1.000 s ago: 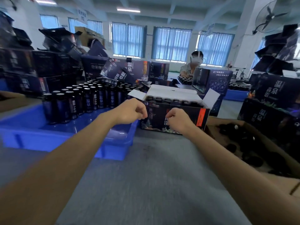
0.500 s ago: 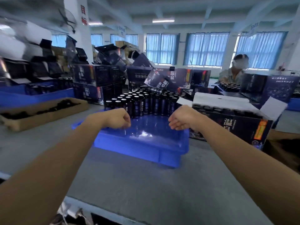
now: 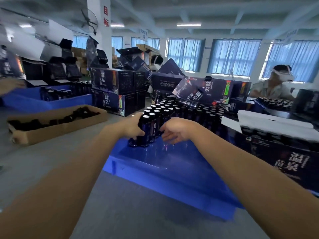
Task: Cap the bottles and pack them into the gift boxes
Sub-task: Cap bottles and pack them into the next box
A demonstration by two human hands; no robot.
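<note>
Blue-curtained windows (image 3: pixel 234 56) run behind a white pillar (image 3: pixel 99 54).

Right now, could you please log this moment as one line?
left hand: grips front bottles | right hand: open beside them | gift box: open

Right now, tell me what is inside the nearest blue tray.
Upright dark bottles fill the far end of the blue tray; the left hand grips the nearest. Rear rows are mostly hidden.

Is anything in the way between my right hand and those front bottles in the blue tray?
Nothing visible. The right hand is just beside the front bottles, only bare blue tray beneath the gap; the left hand grips them from the other side.
</note>
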